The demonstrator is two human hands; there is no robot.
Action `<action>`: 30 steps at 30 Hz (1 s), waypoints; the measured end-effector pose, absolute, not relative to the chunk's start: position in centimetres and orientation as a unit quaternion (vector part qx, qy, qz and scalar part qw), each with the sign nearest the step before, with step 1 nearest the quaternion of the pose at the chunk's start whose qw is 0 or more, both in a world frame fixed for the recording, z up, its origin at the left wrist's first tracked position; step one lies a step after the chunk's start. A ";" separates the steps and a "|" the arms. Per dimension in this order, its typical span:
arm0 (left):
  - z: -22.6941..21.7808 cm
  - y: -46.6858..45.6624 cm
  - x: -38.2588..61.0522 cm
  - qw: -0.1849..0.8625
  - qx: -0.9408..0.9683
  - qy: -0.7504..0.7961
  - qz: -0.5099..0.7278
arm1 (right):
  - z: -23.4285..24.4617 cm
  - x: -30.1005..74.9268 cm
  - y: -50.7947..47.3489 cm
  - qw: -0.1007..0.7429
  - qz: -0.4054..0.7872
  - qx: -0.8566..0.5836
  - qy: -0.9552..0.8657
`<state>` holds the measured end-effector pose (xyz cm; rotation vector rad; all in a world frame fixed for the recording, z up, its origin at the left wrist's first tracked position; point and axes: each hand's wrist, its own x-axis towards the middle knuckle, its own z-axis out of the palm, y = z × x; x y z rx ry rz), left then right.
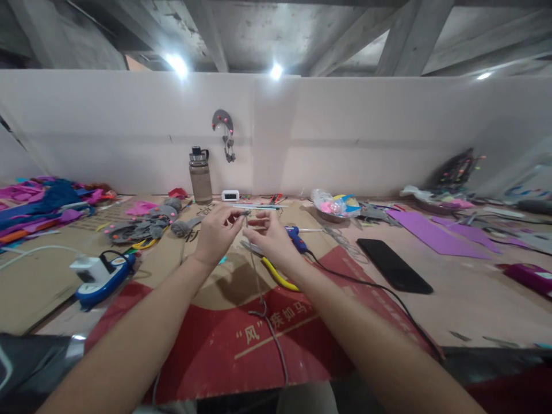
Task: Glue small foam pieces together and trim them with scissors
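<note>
Pinching grey cord point(277, 345) tip in closed fingertips, left hand point(215, 233) and right hand point(271, 236) risk losing it if tail snags yellow pliers point(280, 277).

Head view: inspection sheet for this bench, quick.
Surface: cardboard sheet with red print, lying on a table.
Job's things: grey cord, pinched at its top end, trailing toward the person.
Clutter: pliers, glue gun, phone, bottle, purple sheets.
Grippers: left hand and right hand both pinch the cord, raised above the cardboard.
Cables: black cable from the glue gun; white cable near the power strip.
Surroundings: white partition with a grey ornament; concrete ceiling.
</note>
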<state>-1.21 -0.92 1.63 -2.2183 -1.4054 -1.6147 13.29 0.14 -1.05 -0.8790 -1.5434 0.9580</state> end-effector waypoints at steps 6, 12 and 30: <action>1.0 -0.6 -0.9 0.000 -0.708 -0.464 -0.533 | -1.0 13.2 0.4 0.555 0.244 -0.390 -0.693; 0.5 -0.3 -0.4 -0.139 -0.681 -0.455 -0.557 | -0.3 14.3 -0.2 0.558 0.191 -0.405 -0.699; 1.2 -1.1 0.2 -0.190 -0.689 -0.453 -0.533 | 0.1 14.9 -0.2 0.504 0.072 -0.443 -0.738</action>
